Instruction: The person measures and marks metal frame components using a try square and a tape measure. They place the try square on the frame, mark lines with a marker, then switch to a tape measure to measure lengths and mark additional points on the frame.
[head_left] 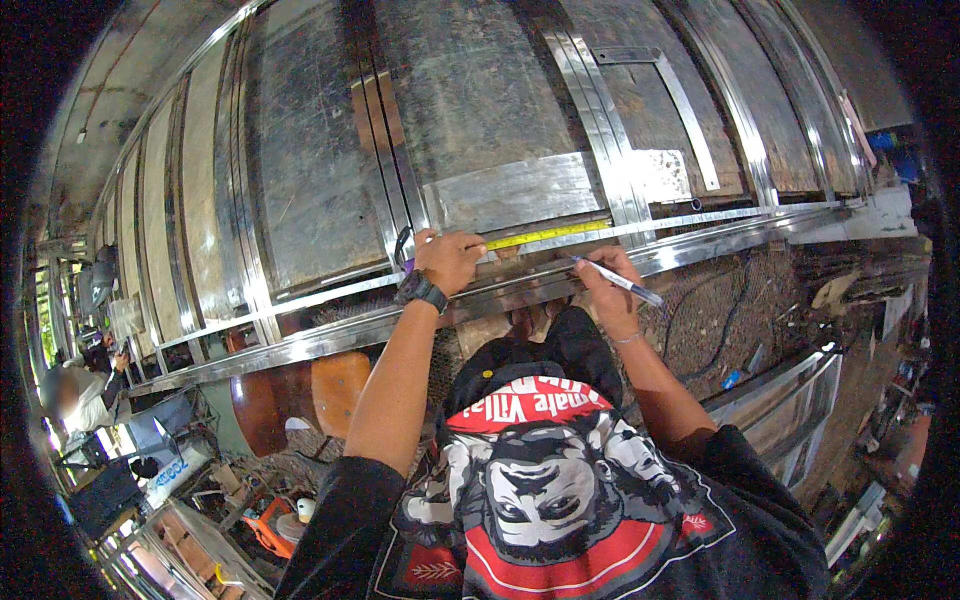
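The yellow blade of a tape measure runs along the near rail of a metal frame. Its right end reaches one of the shiny cross bars. My left hand, with a dark watch on the wrist, is closed at the blade's left end; the tape's case is mostly hidden by the fingers. In my right hand is a white and dark blue pen, its tip pointing up-left, close to the rail just below the blade.
Dark, scuffed panels lie between the bars. A metal carpenter's square rests on one at the right. Far left, another person is at the frame. An orange and white tool stands lower left, with a brown wooden seat below the rail.
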